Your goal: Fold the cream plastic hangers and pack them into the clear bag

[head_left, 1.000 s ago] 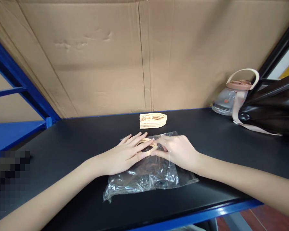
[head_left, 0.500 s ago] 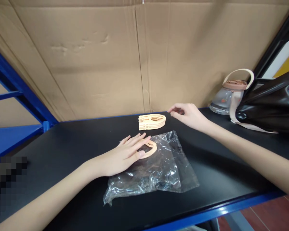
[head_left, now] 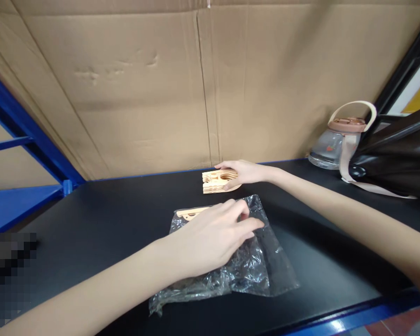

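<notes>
A clear plastic bag [head_left: 255, 266] lies on the black shelf top [head_left: 101, 219]. My left hand [head_left: 213, 238] rests on the bag with fingers curled, pinching the film near its top. A flat tan wooden piece [head_left: 191, 213] pokes out from under that hand at the bag's far left corner. Behind the bag sits a small stack of the same tan cut-out pieces [head_left: 215, 182]. My right hand [head_left: 243, 171] lies on the right end of that stack, fingers closed over its top.
A cardboard sheet [head_left: 196, 84] forms the back wall. A clear water bottle with a pink lid and strap [head_left: 332, 142] and a black bag [head_left: 395, 158] sit at the right. Blue shelf rails [head_left: 28, 140] run at the left, and a blue edge [head_left: 353, 317] borders the front.
My right hand left the bag, swung back past the stack and came down on its right end. My left hand slid right across the bag and curled, shifting the wooden piece leftward.
</notes>
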`<state>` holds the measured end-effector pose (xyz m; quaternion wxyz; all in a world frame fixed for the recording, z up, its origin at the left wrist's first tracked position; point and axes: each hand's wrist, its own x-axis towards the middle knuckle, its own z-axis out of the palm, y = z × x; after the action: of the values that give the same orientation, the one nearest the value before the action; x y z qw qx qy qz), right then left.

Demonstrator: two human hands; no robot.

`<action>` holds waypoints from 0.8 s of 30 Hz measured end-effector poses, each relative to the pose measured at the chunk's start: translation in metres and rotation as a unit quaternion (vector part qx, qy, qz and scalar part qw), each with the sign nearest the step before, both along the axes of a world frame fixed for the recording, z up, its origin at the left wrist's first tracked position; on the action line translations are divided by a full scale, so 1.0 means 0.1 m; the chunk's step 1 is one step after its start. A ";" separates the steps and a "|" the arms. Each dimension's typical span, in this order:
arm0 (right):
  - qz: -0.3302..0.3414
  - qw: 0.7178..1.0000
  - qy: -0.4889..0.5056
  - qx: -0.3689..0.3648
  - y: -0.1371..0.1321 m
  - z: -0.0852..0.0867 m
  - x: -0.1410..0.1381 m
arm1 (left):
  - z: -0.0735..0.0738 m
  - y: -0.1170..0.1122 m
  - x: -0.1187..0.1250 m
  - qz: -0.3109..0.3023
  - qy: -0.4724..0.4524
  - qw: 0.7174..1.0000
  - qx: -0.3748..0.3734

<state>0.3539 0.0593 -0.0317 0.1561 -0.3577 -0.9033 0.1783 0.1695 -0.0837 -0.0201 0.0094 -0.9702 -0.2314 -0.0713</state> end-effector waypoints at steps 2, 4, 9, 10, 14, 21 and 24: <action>-0.007 0.999 0.025 0.026 -0.01 0.00 0.02 | 0.00 0.05 0.08 -0.014 0.016 1.000 0.022; -0.024 0.997 0.057 0.053 -0.04 0.03 0.08 | 0.02 0.10 0.14 -0.024 0.020 0.999 0.033; -0.073 0.993 0.063 0.069 -0.35 0.21 0.42 | 0.10 0.19 0.15 -0.035 0.008 0.999 0.000; -0.075 0.994 0.041 0.063 -0.46 0.25 0.50 | 0.11 0.20 0.14 -0.033 0.004 0.999 -0.014; -0.128 0.984 -0.029 0.117 -0.93 0.29 0.78 | 0.15 0.21 0.06 -0.019 -0.024 0.997 -0.067; -0.078 0.994 -0.062 0.051 -1.54 0.14 0.74 | 0.17 0.23 0.07 -0.005 -0.035 0.992 -0.119; -0.021 0.998 -0.061 -0.019 -1.61 0.14 0.61 | 0.18 0.23 0.10 -0.004 -0.039 0.990 -0.139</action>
<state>0.4153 -0.1012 -0.0176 0.0977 -0.3895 -0.8999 0.1698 0.1799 -0.0604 -0.0025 -0.1348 -0.9594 -0.2354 -0.0768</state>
